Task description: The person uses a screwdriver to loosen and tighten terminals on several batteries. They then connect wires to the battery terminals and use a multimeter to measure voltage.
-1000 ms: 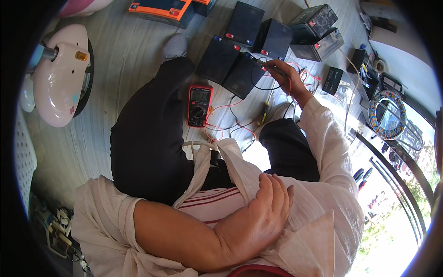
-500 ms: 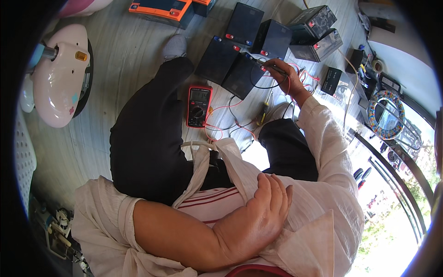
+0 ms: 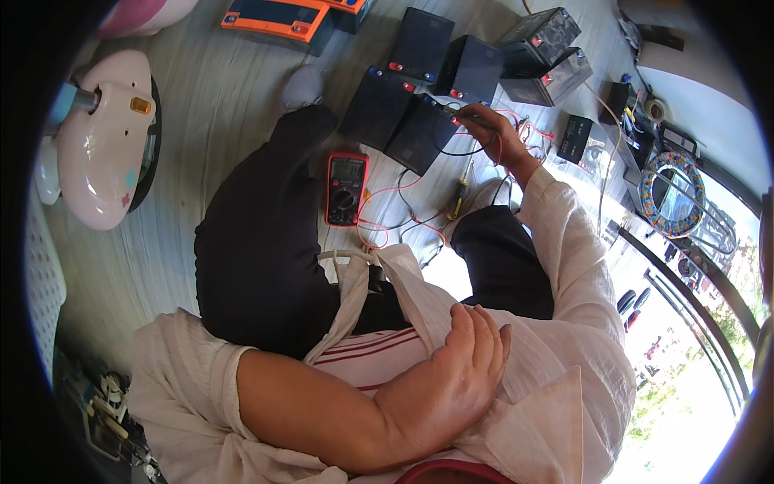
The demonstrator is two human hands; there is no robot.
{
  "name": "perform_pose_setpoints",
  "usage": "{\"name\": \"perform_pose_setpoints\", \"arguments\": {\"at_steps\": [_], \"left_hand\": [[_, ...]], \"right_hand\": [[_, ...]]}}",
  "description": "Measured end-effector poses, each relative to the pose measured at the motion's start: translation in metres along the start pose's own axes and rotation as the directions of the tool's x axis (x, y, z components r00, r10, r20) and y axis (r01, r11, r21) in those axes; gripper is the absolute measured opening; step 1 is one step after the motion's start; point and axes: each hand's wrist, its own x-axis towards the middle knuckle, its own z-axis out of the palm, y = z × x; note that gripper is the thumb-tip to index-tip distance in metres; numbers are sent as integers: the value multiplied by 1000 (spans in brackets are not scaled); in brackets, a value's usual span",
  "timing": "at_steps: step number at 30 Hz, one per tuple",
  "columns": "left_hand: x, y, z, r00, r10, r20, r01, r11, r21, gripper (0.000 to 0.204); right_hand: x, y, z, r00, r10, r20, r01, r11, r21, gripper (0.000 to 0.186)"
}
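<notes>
My right hand [image 3: 493, 133] is closed around the multimeter's test probes, their tips at the terminals of a black battery [image 3: 421, 139]. A black lead loops from the fingers over that battery, with a red lead beside it. Against it sit another black battery [image 3: 376, 109] and further ones [image 3: 422, 44] [image 3: 470, 71]. The red-and-black multimeter [image 3: 347, 189] lies on the floor to the left, its display lit too faintly to read. My left hand [image 3: 443, 383] rests across my front on the shirt, fingers stretched out and holding nothing.
Two dusty batteries [image 3: 538, 36] [image 3: 552, 78] stand beyond the right hand; orange-topped batteries [image 3: 278, 20] are at the far left. A yellow-handled screwdriver [image 3: 459, 198] lies by my right shoe. A pink scooter-like body [image 3: 105, 173] stands left. A small black box [image 3: 576, 139] sits right.
The view has shifted slightly. My right hand stays at the battery terminals with the probes, and my left hand has not moved.
</notes>
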Motion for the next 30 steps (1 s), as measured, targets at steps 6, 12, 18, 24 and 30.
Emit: {"name": "perform_pose_setpoints", "arguments": {"at_steps": [6,12,18,24,30], "left_hand": [[-4,8,0,996,86,13,-86,996,-14,47],[-7,15,3,989,143,48,-144,989,15,51],[5,21,37,960,188,208,-150,971,-186,30],[27,16,59,928,27,372,11,995,-98,31],[34,-3,70,900,-151,408,176,984,-23,40]], "right_hand": [[-45,-48,-25,986,-132,-106,103,965,-243,20],[-166,-101,-70,846,261,-465,-531,493,-689,36],[-342,-39,-46,469,556,-687,-871,418,-256,44],[-444,-18,53,118,813,-569,-679,485,552,31],[-506,45,138,44,891,-451,-419,427,801,31]]}}
